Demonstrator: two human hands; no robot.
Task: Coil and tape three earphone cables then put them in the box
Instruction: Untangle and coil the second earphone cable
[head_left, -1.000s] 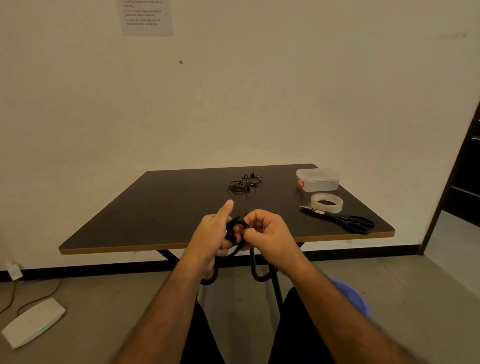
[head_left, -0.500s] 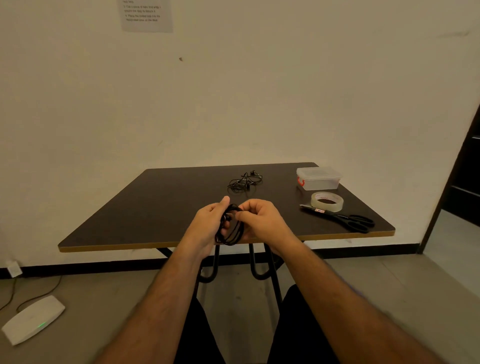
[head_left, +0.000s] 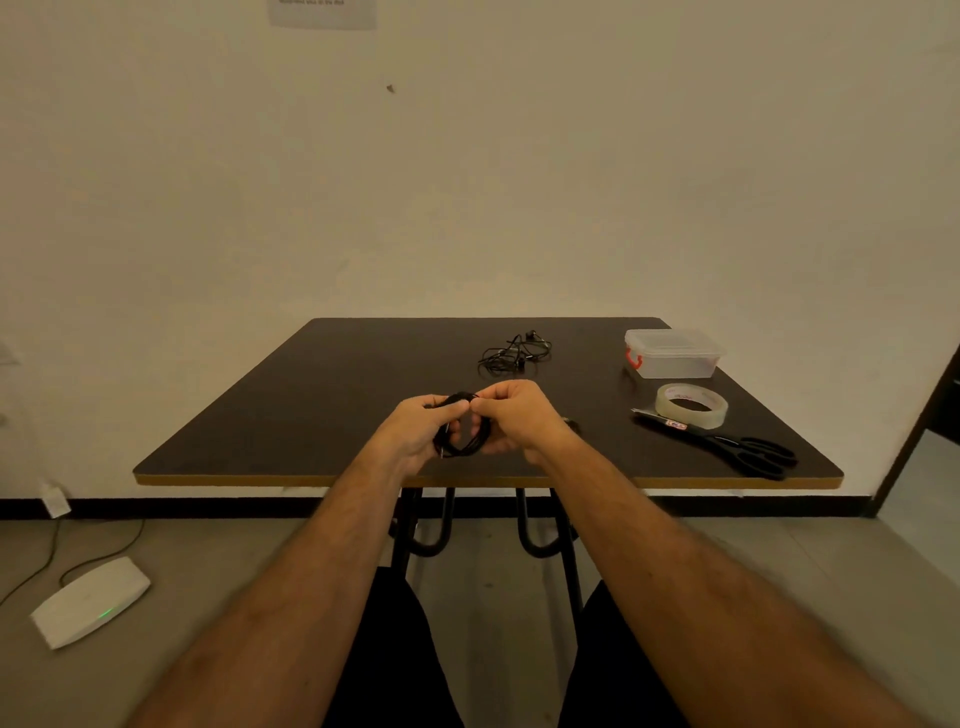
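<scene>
Black coiled cable (head_left: 464, 441) sits pinched between our left hand (head_left: 415, 441) and right hand (head_left: 514, 418), above the table (head_left: 291, 415) near edge; box (head_left: 674, 353) stands at far right corner.

black earphone cable (head_left: 464, 444), dark table (head_left: 311, 405), red-clipped clear box (head_left: 675, 358)

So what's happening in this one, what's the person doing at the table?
A person seated at a dark table holds a coiled black earphone cable in both hands: the left hand grips one side, the right hand pinches the top. No tape shows on the coil. A loose tangle of earphones lies farther back. To the right sit a closed clear plastic box, a roll of clear tape and black scissors, all untouched.
</scene>
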